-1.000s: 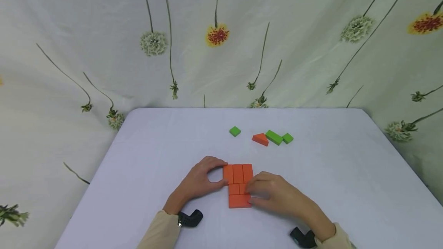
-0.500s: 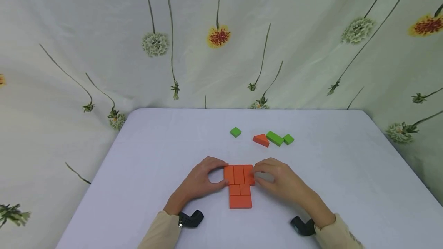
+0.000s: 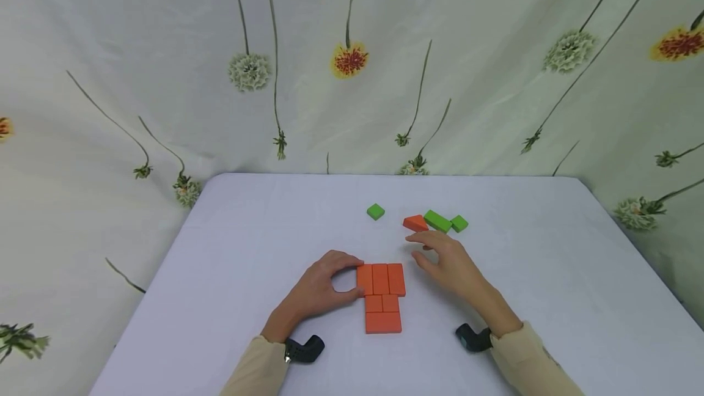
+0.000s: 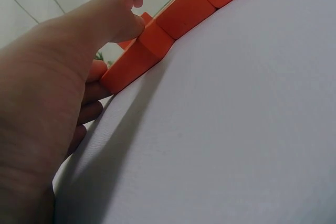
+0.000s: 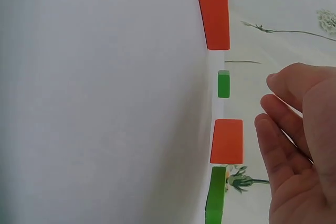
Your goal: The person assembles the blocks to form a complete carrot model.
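Flat orange blocks form a figure on the white table in the head view. Three upright rectangular blocks (image 3: 381,278) make its top row, with two small square blocks (image 3: 382,304) under them and one long block (image 3: 383,322) at the bottom. My left hand (image 3: 319,284) pinches the leftmost upright block (image 3: 364,275) between thumb and forefinger; the left wrist view shows the thumb on its near corner. Past the figure's upper right, my right hand (image 3: 448,264) reaches with spread fingers, holding nothing. Just beyond its fingertips lies an orange triangular block (image 3: 415,222).
A long green block (image 3: 437,220) lies against the triangle's right side, beside a small green block (image 3: 459,223). Another small green block (image 3: 376,211) sits apart to the left. Behind the table (image 3: 264,212) hangs a flower-patterned cloth (image 3: 308,96).
My right hand has come off the right side of the orange figure and moved away from me toward the triangular block. The left hand keeps its place on the leftmost block.
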Demonstrator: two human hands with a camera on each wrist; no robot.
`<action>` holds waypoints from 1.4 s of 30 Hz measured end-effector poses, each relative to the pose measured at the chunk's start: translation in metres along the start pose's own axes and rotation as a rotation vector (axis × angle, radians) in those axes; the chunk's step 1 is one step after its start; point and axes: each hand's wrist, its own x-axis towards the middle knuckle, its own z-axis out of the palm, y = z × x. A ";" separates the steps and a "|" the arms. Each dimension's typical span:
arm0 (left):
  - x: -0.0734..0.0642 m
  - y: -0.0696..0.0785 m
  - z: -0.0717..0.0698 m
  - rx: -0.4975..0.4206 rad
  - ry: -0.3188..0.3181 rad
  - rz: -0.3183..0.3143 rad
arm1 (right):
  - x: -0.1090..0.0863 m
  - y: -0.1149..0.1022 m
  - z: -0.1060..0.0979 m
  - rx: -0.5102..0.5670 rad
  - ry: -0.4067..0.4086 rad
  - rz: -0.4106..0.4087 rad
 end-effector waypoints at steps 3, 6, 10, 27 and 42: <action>0.000 0.000 0.000 -0.008 -0.001 0.000 | 0.006 0.005 0.001 -0.005 0.008 0.011; -0.001 -0.001 0.000 -0.005 0.000 0.004 | 0.012 0.009 0.001 0.006 0.013 0.009; -0.001 -0.001 0.001 -0.002 0.000 0.008 | 0.021 0.013 0.002 0.012 0.011 -0.003; 0.000 0.000 0.000 -0.014 0.000 0.022 | 0.039 0.026 0.008 -0.088 -0.076 0.137; -0.001 0.002 -0.002 0.000 -0.004 0.000 | 0.036 0.016 0.002 -0.107 -0.155 0.135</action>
